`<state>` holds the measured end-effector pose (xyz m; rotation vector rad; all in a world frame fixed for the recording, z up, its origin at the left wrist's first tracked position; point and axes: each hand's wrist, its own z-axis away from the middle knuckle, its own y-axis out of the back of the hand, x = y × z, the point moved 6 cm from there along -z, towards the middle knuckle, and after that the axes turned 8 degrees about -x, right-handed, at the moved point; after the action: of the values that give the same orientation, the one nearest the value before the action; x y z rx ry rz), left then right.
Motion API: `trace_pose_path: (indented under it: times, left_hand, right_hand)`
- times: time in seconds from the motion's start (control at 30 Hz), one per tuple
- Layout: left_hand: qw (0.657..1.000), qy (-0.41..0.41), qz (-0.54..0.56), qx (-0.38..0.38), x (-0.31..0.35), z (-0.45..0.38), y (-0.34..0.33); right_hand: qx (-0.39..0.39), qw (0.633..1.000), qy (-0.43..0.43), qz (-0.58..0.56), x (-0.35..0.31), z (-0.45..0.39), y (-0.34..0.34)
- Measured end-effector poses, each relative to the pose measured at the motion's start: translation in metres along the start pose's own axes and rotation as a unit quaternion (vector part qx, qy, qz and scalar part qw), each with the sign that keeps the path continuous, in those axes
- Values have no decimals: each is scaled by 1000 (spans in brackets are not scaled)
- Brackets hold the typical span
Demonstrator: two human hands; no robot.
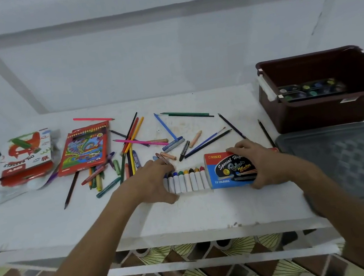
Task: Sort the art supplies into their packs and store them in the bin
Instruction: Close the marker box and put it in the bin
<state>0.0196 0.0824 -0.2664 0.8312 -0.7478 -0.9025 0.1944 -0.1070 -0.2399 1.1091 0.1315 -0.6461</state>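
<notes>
A row of white paint tubes point(188, 181) with coloured caps lies side by side at the table's front middle, sticking out of a blue and red Nikki poster colour pack point(231, 169). My right hand point(261, 164) grips that pack from the right. My left hand point(156, 180) cups the left end of the tube row, thumb in front and fingers behind. Loose coloured pencils point(130, 140) and crayons point(102, 176) lie scattered behind. A red pencil pack point(84, 148) and an oil pastels pack point(26, 156) lie at the left.
A dark brown bin point(326, 114) stands at the back right with a paint palette point(309, 91) inside. Its grey lid point(346, 162) lies flat in front of it. The white table point(186, 216) ends just below my wrists; patterned floor shows underneath.
</notes>
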Motion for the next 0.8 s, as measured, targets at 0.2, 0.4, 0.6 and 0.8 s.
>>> trace_pose_path:
  times: [0.2, 0.4, 0.6, 0.8]
  left_hand:
    - [998, -4, 58, 30, -2, 6, 8]
    - [993, 1, 70, 91, -1, 13, 18]
    - [995, -29, 78, 59, 5, 20, 5]
    - [995, -34, 80, 51, 4, 26, -4]
  right_hand:
    - [-3, 999, -26, 25, 5, -1, -5]
    - [-8, 1000, -23, 9, 5, -1, -7]
    - [-20, 1000, 1, -20, -1, -3, -7]
    - [-36, 999, 19, -25, -3, -5, -14]
